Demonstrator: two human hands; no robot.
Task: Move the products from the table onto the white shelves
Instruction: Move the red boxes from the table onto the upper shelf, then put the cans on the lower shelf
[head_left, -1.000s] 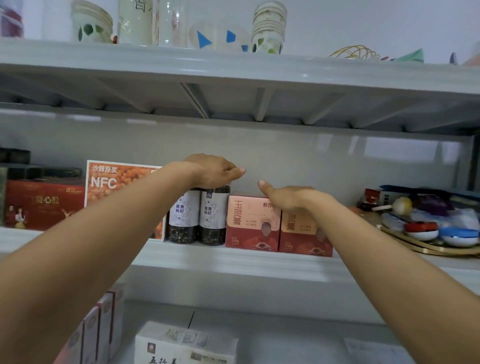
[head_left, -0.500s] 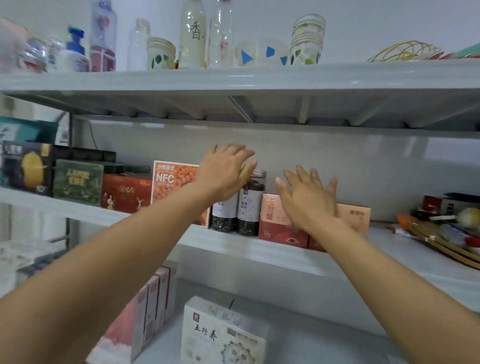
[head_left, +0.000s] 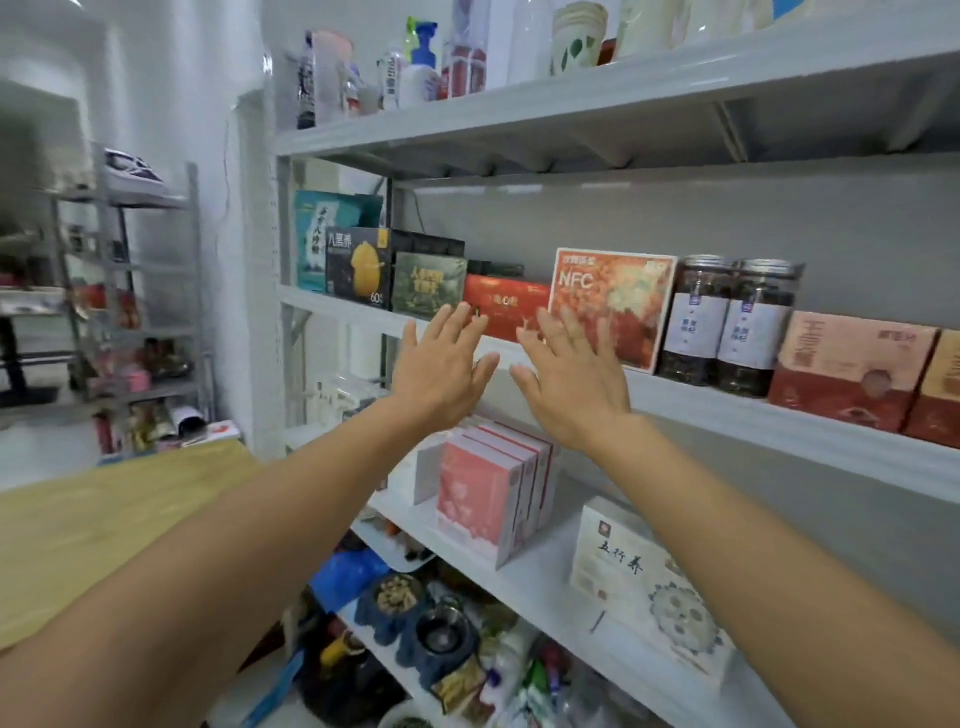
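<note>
The white shelf (head_left: 779, 434) carries an NFC box (head_left: 613, 306) beside two jars (head_left: 698, 322).

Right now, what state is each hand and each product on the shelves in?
left hand: open, fingers spread, holding nothing.
right hand: open, fingers spread, holding nothing.
NFC box: upright on the middle shelf.
two jars: upright, lids on, side by side.
pink boxes: upright in a row on the lower shelf.
white box: standing on the lower shelf.
</note>
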